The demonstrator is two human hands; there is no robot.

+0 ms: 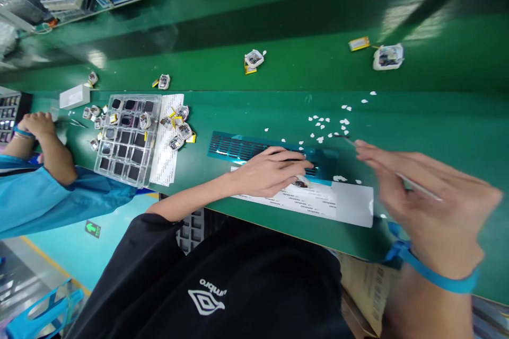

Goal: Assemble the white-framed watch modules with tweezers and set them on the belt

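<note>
Green factory bench (238, 100), a worker's two hands over a strip of blue film at mid-frame

Left hand (270, 172) lies flat at centre, fingers (296, 156) stretched toward frame right and pressing the blue film strip (238, 147) and the white label sheet (318, 201) under it; a small component (301, 183) sits tucked at the fingertips. Right hand (429, 206), blurred at right and wearing a blue wrist strap (433, 273), pinches thin tweezers (374, 159) whose tip points toward upper left, just right of the strip's end. The strip's long axis runs left to right, so it lies left of the tweezer tip, the left hand already on it. White scraps (330, 124) dot the bench above; a clear parts tray (127, 137) stands at left beside a co-worker's arm (55, 153) in a blue sleeve
</note>
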